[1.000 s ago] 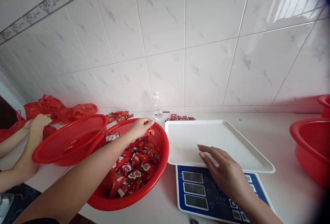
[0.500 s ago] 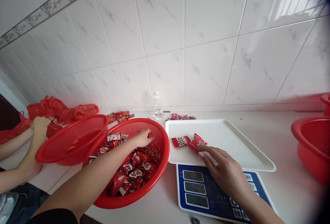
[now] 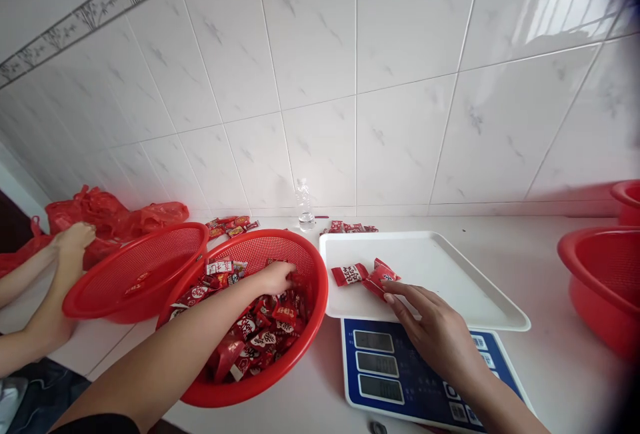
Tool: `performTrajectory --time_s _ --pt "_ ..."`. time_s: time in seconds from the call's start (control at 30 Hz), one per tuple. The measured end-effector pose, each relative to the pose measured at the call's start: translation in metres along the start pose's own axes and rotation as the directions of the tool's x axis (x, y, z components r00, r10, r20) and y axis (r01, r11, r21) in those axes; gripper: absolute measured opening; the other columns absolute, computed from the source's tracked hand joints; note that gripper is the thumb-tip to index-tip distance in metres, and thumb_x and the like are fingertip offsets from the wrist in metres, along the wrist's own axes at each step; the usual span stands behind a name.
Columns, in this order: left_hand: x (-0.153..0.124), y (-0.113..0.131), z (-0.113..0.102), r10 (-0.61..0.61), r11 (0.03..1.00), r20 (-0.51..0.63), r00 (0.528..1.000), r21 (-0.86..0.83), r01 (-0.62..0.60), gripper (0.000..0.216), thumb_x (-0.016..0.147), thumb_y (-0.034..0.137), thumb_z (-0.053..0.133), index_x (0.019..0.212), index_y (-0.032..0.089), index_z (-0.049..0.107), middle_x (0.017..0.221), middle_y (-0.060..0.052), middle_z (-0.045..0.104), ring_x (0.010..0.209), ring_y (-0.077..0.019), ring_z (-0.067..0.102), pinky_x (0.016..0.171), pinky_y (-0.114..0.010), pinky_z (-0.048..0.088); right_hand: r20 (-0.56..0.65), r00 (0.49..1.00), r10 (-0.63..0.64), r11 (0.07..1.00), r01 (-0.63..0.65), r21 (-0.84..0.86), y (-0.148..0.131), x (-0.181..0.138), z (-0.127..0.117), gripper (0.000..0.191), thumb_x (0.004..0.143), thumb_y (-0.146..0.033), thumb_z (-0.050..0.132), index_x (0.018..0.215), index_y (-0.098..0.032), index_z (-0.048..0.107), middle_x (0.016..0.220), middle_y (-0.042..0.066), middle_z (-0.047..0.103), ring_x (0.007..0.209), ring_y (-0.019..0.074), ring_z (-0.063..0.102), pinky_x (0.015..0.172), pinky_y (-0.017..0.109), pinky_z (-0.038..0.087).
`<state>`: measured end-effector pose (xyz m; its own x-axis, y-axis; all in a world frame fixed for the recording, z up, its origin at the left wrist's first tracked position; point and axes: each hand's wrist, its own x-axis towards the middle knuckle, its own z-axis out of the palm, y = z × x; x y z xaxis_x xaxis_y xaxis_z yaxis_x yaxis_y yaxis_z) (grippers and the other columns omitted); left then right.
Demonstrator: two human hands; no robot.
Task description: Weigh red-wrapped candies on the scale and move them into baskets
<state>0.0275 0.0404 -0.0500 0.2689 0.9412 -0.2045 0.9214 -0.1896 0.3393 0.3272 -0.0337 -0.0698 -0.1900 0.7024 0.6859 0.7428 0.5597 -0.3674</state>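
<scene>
My left hand (image 3: pixel 278 279) reaches into a red mesh basket (image 3: pixel 320 281) of small wrapped candies (image 3: pixel 265 339). Its fingers are closed at the far right of the pile, against a red wrapper (image 3: pixel 302 281); the fingertips are partly hidden. Over the near edge of a white tray (image 3: pixel 450 267), my right hand (image 3: pixel 425 317) pinches a red candy packet (image 3: pixel 376 279) between thumb and fingers. Beside that packet lies another red-and-white one (image 3: pixel 349 275), on the tray too. Below sits a blue digital scale (image 3: pixel 395 407), its displays dim and its keys partly covered by my right forearm.
At left is a second red basket (image 3: pixel 135 311), near another person's hands (image 3: pixel 77 237) and red plastic bags (image 3: pixel 110 211). A clear bottle (image 3: pixel 305 206) and loose packets (image 3: pixel 233 226) stand or lie along the tiled wall. Another red basin (image 3: pixel 600 287) is at far right.
My left hand has moved lower into the candies, and its spread fingers have closed. The right hand stays at the same packet. The view has shifted slightly.
</scene>
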Motion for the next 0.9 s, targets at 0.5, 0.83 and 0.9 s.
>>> performTrajectory --time_s 0.5,0.83,0.9 --pt "0.000 0.051 -0.056 0.043 0.904 -0.292 0.955 -0.395 -0.161 0.014 0.074 0.032 0.057 0.074 0.019 0.055 0.071 0.001 0.061 0.066 -0.0158 0.058 0.063 -0.025 0.041 -0.018 1.000 -0.004 1.000 0.004 -0.017 0.003 -0.002 0.003 0.030 0.093 -0.039 0.039 0.096 -0.023 0.064 0.086 0.004 0.072 0.077 0.0191 0.068 0.063 0.029 0.053" --pt "0.023 0.127 -0.028 0.131 0.768 -0.333 0.934 -0.562 -0.309 0.014 0.085 0.031 0.052 0.090 0.018 0.054 0.092 -0.004 0.062 0.085 -0.0160 0.059 0.074 -0.027 0.047 -0.031 0.999 -0.030 1.000 0.030 -0.008 0.002 -0.001 0.004 0.026 0.093 -0.035 0.041 0.099 -0.023 0.064 0.088 0.004 0.072 0.078 0.0178 0.067 0.066 0.029 0.054" --pt "0.023 0.133 -0.023 0.165 0.790 -0.256 0.952 -0.544 -0.283 0.018 0.088 0.032 0.050 0.099 0.018 0.053 0.107 -0.007 0.060 0.100 -0.0176 0.057 0.083 -0.029 0.046 -0.047 0.998 -0.047 0.999 0.047 -0.009 0.003 -0.001 0.005 0.026 0.093 -0.034 0.041 0.100 -0.023 0.064 0.092 0.005 0.071 0.083 0.0181 0.067 0.068 0.030 0.055"
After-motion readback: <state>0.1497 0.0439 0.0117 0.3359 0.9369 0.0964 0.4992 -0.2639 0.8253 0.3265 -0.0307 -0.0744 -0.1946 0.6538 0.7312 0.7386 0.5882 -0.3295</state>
